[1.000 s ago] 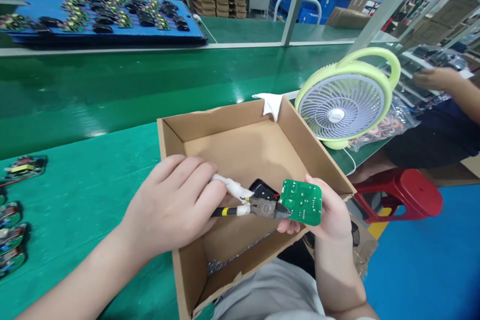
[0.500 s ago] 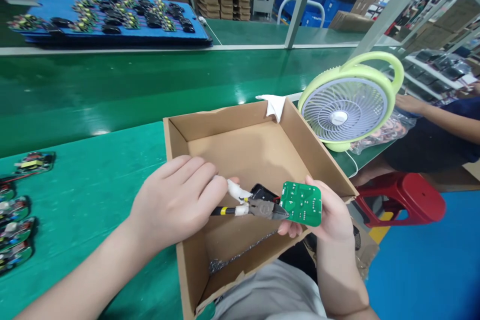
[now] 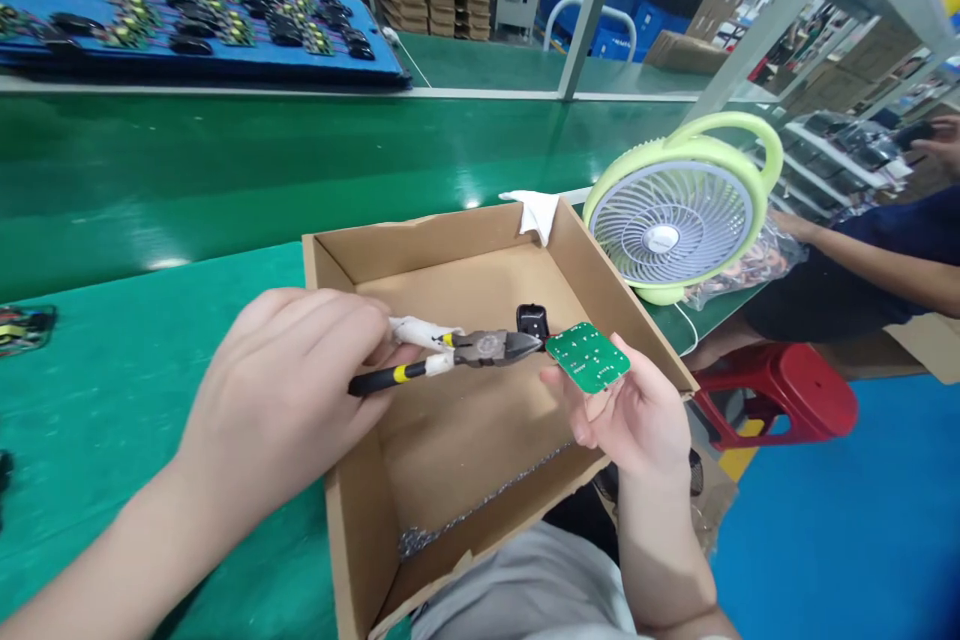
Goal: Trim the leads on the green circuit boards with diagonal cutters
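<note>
My left hand [image 3: 292, 380] is closed round the handles of diagonal cutters [image 3: 487, 348], whose grips are black and yellow with white wrapping. The cutters' jaws point right, with the tip close to the left edge of a green circuit board [image 3: 590, 357]. Whether the tip touches it, I cannot tell. My right hand [image 3: 637, 410] grips that board by its right side, solder side up. A black plastic piece [image 3: 532, 321] sits just beyond the board, with a bit of red wire between them. Both hands are over an open cardboard box [image 3: 465, 410].
A green fan [image 3: 667, 220] stands right of the box, by a plastic bag [image 3: 750, 265]. A co-worker's arm [image 3: 870, 255] is at the right, near a red stool [image 3: 802, 390]. Blue sheets [image 3: 375, 30] carrying several boards lie behind; another board [image 3: 26, 328] lies left.
The cutters have moved left and up, their tip drawn back from over the board's face to its left edge. The board has tilted and shifted up and left, showing more of the black piece.
</note>
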`<move>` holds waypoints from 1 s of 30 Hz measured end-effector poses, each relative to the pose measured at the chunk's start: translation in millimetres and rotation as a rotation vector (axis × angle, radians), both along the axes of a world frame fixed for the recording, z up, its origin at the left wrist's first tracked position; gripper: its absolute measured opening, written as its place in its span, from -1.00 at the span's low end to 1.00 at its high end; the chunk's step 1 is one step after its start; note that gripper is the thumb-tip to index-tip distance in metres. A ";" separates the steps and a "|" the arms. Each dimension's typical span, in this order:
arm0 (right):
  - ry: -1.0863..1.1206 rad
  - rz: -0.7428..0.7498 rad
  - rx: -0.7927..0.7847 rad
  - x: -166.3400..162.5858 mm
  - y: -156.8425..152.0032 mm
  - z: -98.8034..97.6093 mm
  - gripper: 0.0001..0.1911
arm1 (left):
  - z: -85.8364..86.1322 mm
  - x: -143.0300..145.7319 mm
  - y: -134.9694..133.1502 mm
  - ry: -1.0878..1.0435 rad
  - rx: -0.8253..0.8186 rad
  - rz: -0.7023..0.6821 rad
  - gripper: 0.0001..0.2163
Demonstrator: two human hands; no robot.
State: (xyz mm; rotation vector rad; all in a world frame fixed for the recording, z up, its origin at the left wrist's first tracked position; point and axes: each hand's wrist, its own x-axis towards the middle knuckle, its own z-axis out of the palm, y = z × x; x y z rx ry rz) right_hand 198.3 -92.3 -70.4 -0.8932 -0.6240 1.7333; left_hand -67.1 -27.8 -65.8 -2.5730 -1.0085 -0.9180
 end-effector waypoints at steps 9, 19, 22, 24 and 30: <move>0.022 -0.027 0.063 -0.4 -2.3 -3.6 -0.59 | 0.2 0.6 -3.5 0.029 0.070 -0.007 -0.71; -0.051 0.013 0.195 -2.7 -8.2 -1.8 -0.72 | -4.7 10.6 -3.7 0.097 0.156 0.002 -0.72; -0.081 0.018 0.200 -3.1 -8.8 -0.7 -0.74 | -4.8 11.1 -3.7 0.113 0.167 0.007 -0.72; -0.102 0.004 0.215 -3.2 -9.2 -1.5 -0.74 | -4.5 10.9 -3.6 0.117 0.177 0.010 -0.73; -0.155 -0.034 0.232 -4.1 -11.0 -3.7 -0.75 | -0.1 8.6 -1.8 0.179 0.219 0.014 -0.70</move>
